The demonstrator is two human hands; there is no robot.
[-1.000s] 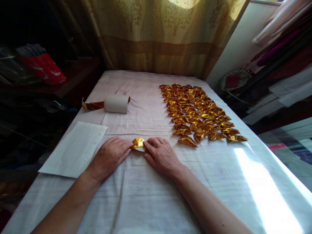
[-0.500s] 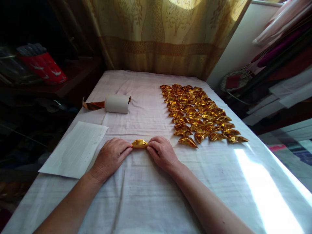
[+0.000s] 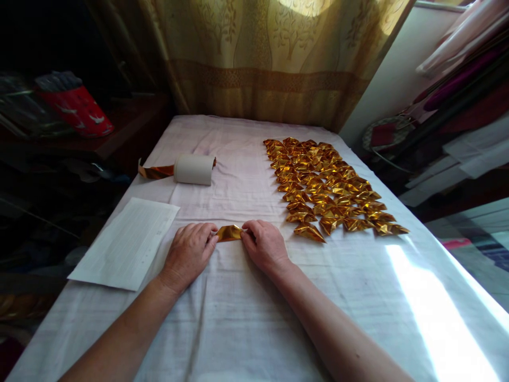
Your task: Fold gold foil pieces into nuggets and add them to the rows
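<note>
With the left hand (image 3: 190, 255) closed at thumb and fingertips on one end of a gold foil piece (image 3: 229, 233), and with the right hand (image 3: 265, 248) pinched on the opposite end, holding it level between them near the middle of the frame, low over the cloth-covered table (image 3: 238, 323); hard to tell how tightly gripped, with fingertips partly hiding both ends; compared with a second ago, no white underside in sight at the near edge; compared with half a second ago, flatter along the near face and more peaked on top; judging from that, probably folded or turned over and nearer in form to the rows of gold pieces (image 3: 316, 184) at right of centre, though not yet let go by either hand; at left of the frame, just beside the left hand, a sheet of paper (image 3: 125, 245) lying flat; above it, toward the upper left, a pale tube (image 3: 194, 169) on its side, with a coppery foil strip (image 3: 158, 172) jutting from its left end; along the top of the frame, a patterned curtain (image 3: 254, 79).
</note>
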